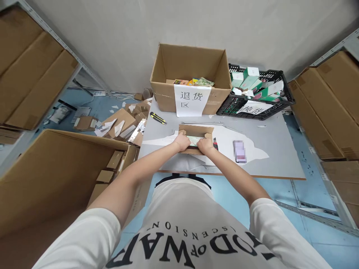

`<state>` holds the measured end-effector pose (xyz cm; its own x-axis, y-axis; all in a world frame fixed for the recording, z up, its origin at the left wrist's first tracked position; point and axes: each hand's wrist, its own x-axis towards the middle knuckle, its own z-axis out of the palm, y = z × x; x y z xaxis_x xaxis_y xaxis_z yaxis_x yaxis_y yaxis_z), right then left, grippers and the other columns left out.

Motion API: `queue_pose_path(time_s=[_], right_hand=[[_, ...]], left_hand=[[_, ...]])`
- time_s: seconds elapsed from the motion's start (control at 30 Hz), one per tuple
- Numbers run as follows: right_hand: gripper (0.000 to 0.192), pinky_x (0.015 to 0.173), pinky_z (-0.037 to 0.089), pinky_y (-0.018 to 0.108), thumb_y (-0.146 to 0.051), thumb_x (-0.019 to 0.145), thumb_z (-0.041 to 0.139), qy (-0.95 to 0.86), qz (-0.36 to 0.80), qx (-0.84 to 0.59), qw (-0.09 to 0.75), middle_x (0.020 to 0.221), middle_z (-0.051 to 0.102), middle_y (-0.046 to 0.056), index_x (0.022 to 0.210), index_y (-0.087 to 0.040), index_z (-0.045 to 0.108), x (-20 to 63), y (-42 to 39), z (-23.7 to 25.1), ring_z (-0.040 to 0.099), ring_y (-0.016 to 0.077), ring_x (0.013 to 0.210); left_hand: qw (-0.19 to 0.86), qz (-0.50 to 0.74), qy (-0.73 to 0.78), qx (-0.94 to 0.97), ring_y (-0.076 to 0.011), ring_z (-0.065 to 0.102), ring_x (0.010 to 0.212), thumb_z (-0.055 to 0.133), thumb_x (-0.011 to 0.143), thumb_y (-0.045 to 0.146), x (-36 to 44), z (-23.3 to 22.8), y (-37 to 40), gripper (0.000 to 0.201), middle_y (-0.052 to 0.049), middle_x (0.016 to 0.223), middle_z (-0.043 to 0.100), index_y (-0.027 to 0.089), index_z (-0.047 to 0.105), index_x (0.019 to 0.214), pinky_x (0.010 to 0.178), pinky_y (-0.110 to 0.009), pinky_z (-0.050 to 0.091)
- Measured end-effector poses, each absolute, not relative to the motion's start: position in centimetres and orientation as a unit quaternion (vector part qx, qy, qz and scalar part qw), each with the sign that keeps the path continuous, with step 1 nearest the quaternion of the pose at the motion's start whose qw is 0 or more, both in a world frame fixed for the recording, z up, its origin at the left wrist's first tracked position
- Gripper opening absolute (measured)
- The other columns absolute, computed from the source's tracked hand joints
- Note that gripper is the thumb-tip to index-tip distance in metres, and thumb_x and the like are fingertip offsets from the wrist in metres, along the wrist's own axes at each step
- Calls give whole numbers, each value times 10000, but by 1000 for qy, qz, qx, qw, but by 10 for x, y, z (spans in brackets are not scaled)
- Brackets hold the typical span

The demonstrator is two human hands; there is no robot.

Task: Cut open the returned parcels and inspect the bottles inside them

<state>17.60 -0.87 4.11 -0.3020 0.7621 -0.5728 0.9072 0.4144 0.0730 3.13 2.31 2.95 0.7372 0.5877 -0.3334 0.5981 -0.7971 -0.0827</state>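
A small cardboard box (pixel 196 129) lies on the grey table in front of me with its back flap raised. Inside it, between my hands, shows something pale green and flat (pixel 193 139); its kind cannot be made out. My left hand (pixel 183 142) is closed at the box's left end, fingers curled over the edge. At the right end my right hand (pixel 205 145) is closed in the same way. The fingertips are partly hidden. Just right of that hand lies a red and black tool (pixel 215 144), perhaps a cutter.
A large carton (pixel 165 99) with a paper sign and a black crate (pixel 260 113) of green-white boxes stand behind. A yellow-black utility knife (pixel 158 118) and a phone (pixel 240 151) lie on the table (pixel 280 160). An open carton (pixel 56 168) stands left, near cardboard scraps (pixel 120 121).
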Motion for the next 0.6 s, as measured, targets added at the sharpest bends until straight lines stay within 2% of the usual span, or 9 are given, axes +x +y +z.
queue_pose_path(time_s=[0.07,0.17,0.27,0.37,0.47,0.6], right_hand=[[286,810,448,436,-153,878,451,777,-109,554,279,1069,651,255,1044,-94,677,183,-10,46,624,310,1017],[303,815,426,445,-147,883,427,755,-77,585,287,1073,643,261,1028,-82,685,194,-15,53,620,310,995],[369,875,386,493,-288,907,429,739,-60,606,287,1185,585,280,1096,-72,661,204,-25,55,563,336,1078],[614,987,269,594,-514,895,391,723,-56,631,274,1436,366,251,1320,-86,503,213,-38,49,346,376,1299],[842,1037,143,656,-675,838,339,719,-69,642,260,1544,138,184,1451,-100,291,222,-49,40,108,373,1401],[982,1058,112,658,-764,772,319,738,-63,629,236,1559,54,142,1484,-101,179,234,-56,32,24,346,1418]], left_hand=[[-12,-184,348,919,-262,617,880,568,770,142,28,33,20,173,-147,868,724,158,733,821,1004,-484,195],[-11,-196,391,899,-302,592,962,566,814,252,23,35,14,197,-132,902,724,199,746,876,1054,-541,77],[18,-175,436,883,-366,486,1164,564,823,407,18,34,5,319,-172,1058,686,179,741,959,1076,-566,2],[39,-164,477,862,-393,294,1335,578,775,552,15,32,-4,573,-217,1344,500,134,656,1160,1083,-581,-56],[53,-175,500,847,-383,140,1402,596,705,646,13,30,-9,842,-225,1476,295,97,493,1335,1087,-576,-97],[80,-163,553,813,-383,9,1421,529,678,735,1,27,-6,1028,-220,1513,191,78,307,1437,1083,-580,-106]])
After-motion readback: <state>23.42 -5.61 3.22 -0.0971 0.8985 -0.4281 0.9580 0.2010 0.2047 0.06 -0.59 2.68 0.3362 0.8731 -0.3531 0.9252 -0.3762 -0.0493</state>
